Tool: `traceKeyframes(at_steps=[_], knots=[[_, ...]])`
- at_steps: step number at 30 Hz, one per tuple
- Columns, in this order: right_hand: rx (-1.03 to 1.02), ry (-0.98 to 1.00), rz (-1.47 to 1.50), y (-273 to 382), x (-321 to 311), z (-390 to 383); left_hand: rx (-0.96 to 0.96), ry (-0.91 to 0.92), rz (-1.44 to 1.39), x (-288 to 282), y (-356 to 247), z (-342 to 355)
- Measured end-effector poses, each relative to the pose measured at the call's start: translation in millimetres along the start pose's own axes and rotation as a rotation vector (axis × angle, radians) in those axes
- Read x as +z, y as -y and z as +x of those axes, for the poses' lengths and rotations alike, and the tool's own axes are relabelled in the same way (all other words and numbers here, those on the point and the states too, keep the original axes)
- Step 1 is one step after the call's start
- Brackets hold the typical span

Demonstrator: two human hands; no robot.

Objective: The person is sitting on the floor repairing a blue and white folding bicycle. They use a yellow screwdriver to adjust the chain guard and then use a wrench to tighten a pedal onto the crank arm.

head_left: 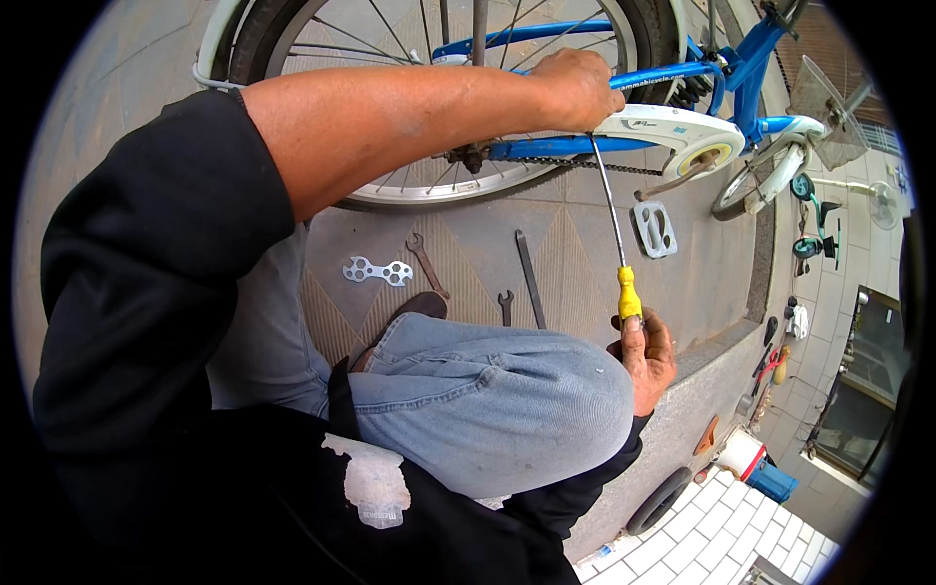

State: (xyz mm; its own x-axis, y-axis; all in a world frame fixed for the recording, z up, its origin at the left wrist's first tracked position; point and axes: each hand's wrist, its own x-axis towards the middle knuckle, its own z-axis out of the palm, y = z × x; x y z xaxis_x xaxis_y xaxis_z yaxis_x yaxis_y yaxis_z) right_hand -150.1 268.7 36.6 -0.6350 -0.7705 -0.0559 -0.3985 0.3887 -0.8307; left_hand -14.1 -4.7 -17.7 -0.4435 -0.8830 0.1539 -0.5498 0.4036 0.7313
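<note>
Screwdriver (pixel 616 244): R hand (pixel 645 359) fingers grip handle; L hand (pixel 577 88) fingers clasp chainstay (pixel 556 148).

Daylight falls evenly on an outdoor pavement of grey patterned tiles (pixel 575 244). A raised concrete kerb (pixel 702 390) borders it on the right, and beyond that lies a floor of pale square tiles (pixel 721 546). A white standing fan (pixel 882 205) stands at the far right, near a dark glass doorway (pixel 873 390).
</note>
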Motion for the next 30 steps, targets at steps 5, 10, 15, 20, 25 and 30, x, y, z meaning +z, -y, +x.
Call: traceKeyframes(at_steps=[5,10,15,20,25,30], knots=[[0.182,0.101,0.098,-7,-6,4,-0.063,0.001,-0.079,-6,-3,-4],[0.116,0.105,0.067,0,-5,3,-0.040,-0.037,-0.075,-6,0,-3],[-0.318,0.117,-0.192,-18,-14,14,-0.120,0.076,-0.101,-13,-10,-4],[-0.068,0.149,-0.154,5,-8,10,0.018,-0.023,0.029,-3,5,-1],[0.259,0.208,0.178,3,-11,7,0.070,-0.042,0.020,3,5,2],[0.177,0.172,0.043,2,-10,5,-0.090,0.055,-0.088,-12,-7,-4]])
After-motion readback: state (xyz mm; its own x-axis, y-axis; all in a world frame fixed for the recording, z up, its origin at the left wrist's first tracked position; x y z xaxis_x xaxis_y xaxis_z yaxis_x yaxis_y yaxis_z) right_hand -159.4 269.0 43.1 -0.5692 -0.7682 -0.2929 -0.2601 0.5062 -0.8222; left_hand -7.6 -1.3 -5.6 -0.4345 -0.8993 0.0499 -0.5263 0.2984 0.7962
